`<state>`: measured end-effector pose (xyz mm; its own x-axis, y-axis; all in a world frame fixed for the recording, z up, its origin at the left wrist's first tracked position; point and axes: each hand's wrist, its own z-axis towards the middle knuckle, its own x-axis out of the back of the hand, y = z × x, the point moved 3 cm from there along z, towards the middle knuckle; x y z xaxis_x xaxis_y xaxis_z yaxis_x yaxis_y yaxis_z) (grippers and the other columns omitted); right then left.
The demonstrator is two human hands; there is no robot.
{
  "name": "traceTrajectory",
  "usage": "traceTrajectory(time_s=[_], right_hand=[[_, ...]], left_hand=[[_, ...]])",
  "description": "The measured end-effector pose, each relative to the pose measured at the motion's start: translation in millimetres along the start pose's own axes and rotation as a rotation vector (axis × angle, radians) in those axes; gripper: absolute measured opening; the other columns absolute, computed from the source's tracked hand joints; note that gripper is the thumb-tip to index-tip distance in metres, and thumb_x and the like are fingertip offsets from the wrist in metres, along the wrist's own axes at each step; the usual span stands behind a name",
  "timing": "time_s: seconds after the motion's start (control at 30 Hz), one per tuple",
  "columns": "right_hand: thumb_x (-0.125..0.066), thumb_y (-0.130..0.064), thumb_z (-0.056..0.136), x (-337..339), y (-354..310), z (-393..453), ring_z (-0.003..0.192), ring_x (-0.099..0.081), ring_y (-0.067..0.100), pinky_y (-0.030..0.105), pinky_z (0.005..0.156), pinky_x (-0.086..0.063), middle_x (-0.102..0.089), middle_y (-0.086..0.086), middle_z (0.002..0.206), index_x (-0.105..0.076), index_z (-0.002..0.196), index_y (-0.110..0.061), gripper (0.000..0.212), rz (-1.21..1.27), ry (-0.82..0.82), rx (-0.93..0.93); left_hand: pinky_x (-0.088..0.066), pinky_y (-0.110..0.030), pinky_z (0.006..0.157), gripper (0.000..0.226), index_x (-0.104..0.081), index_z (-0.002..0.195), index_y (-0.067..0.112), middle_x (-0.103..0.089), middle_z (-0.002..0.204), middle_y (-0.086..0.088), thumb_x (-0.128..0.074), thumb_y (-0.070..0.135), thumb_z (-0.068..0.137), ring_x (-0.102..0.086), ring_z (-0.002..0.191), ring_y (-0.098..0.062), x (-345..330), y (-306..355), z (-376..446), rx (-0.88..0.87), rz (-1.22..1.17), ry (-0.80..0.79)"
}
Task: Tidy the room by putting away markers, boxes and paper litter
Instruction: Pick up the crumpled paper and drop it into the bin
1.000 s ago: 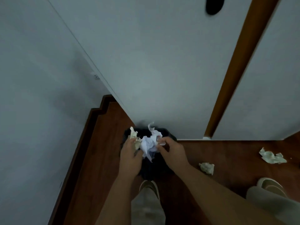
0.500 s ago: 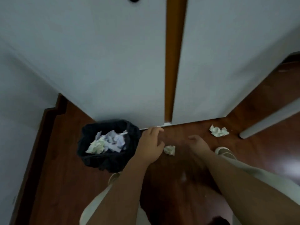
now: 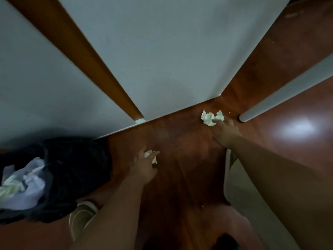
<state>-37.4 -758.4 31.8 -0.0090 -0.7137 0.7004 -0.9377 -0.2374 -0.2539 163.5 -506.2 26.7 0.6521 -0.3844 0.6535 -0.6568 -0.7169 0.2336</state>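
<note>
A dark reddish-brown wooden floor point(image 3: 180, 186) runs below white cabinet doors point(image 3: 162, 56) parted by an orange-brown wooden strip point(image 3: 86, 56), and a pale rounded furniture leg point(image 3: 281, 94) slants down to the floor at the right. At the lower left stands a black bag-lined waste bin point(image 3: 75, 168), already holding crumpled white and pale-yellow paper point(image 3: 23, 184). Near the foot of the doors lies a larger crumpled cream paper wad point(image 3: 210, 118); the right hand point(image 3: 226, 133) reaches forward to it, its outstretched fingertips touching the wad's near edge with the fingers spread and not closed round it. Closer in, just right of the bin, a smaller crumpled cream paper scrap point(image 3: 150, 156) sits under the left hand point(image 3: 144, 166), whose thumb and fingers curl over it in a loose pinch against the floor.
</note>
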Motion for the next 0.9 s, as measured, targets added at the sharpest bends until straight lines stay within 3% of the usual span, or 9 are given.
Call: traceTrajectory(time_s=[0.1,0.27,0.37,0.47,0.53,0.63,0.7,0.8,0.9], right_hand=[[-0.061,-0.034,0.081,-10,0,42,0.144,-0.016,0.036,0.058,0.111,-0.029,-0.003,0.001,0.162,-0.028,0.143,-0.048,0.072,-0.018,0.02,-0.001],[-0.069,-0.035,0.082,-30,10,100,0.147,0.0,0.041,0.075,0.104,-0.02,0.007,-0.004,0.162,-0.022,0.142,-0.056,0.079,-0.017,0.047,-0.083],[-0.068,-0.033,0.083,-56,17,114,0.141,-0.016,0.043,0.053,0.113,-0.024,-0.007,0.009,0.159,-0.026,0.145,-0.044,0.076,-0.117,-0.028,-0.033],[-0.065,-0.025,0.082,-102,24,98,0.133,-0.028,0.044,0.044,0.107,-0.032,-0.022,0.014,0.15,-0.043,0.138,-0.035,0.061,0.005,-0.078,-0.042],[-0.062,-0.02,0.084,-132,25,71,0.132,-0.034,0.037,0.04,0.106,-0.033,-0.039,0.011,0.142,-0.056,0.128,-0.03,0.045,0.012,-0.133,0.024],[-0.061,-0.02,0.087,-162,15,14,0.117,-0.056,0.028,0.029,0.094,-0.042,-0.064,0.001,0.1,-0.066,0.094,-0.026,0.01,0.042,-0.304,0.101],[-0.064,-0.018,0.084,-174,8,-27,0.101,-0.065,0.025,0.025,0.079,-0.049,-0.069,0.005,0.099,-0.053,0.077,-0.034,0.02,0.126,-0.383,0.074],[-0.066,-0.018,0.079,-169,-16,-77,0.076,-0.063,0.024,0.018,0.048,-0.045,-0.066,0.012,0.101,-0.045,0.093,-0.023,0.026,0.272,-0.408,-0.03],[-0.065,-0.028,0.083,-135,-62,-98,0.084,-0.065,0.029,0.023,0.06,-0.047,-0.063,0.016,0.108,-0.05,0.097,-0.015,0.024,0.313,-0.279,-0.045]], left_hand=[[-0.015,-0.064,0.115,0.07,-0.034,0.139,0.055,-0.008,0.161,0.005,-0.066,0.033,0.081,-0.012,0.147,-0.03,-28,-5,36,-0.017,0.065,-0.078],[-0.017,-0.07,0.107,0.078,-0.02,0.14,0.062,0.016,0.159,0.013,-0.067,0.035,0.084,0.007,0.148,-0.033,-66,-26,68,0.039,0.098,-0.147],[-0.029,-0.037,0.111,0.061,-0.036,0.143,0.039,-0.003,0.16,-0.004,-0.06,0.02,0.09,-0.023,0.143,-0.035,-78,-39,70,0.013,0.063,-0.062],[-0.036,0.001,0.067,0.034,-0.049,0.13,0.015,-0.036,0.124,0.002,-0.046,0.008,0.097,-0.05,0.098,-0.015,-94,-45,62,0.051,0.006,-0.015],[-0.04,-0.011,0.059,0.015,-0.06,0.1,0.009,-0.044,0.1,-0.003,-0.05,0.004,0.09,-0.05,0.078,-0.013,-96,-45,48,0.095,-0.031,0.071],[-0.032,-0.016,0.073,0.017,-0.062,0.085,0.016,-0.048,0.097,0.003,-0.058,0.0,0.078,-0.055,0.092,-0.017,-92,-40,24,0.074,-0.182,0.076],[-0.032,-0.014,0.071,0.02,-0.056,0.078,0.024,-0.05,0.093,0.008,-0.064,0.006,0.076,-0.054,0.087,-0.012,-75,-32,2,0.043,-0.249,0.058],[-0.037,-0.022,0.068,0.013,-0.054,0.075,0.022,-0.051,0.087,0.009,-0.067,0.02,0.076,-0.055,0.081,-0.013,-32,-21,-32,0.02,-0.267,0.076],[-0.045,-0.03,0.077,0.011,-0.056,0.083,0.02,-0.053,0.091,0.004,-0.064,0.024,0.077,-0.055,0.089,-0.016,24,-14,-67,-0.019,-0.289,0.138]])
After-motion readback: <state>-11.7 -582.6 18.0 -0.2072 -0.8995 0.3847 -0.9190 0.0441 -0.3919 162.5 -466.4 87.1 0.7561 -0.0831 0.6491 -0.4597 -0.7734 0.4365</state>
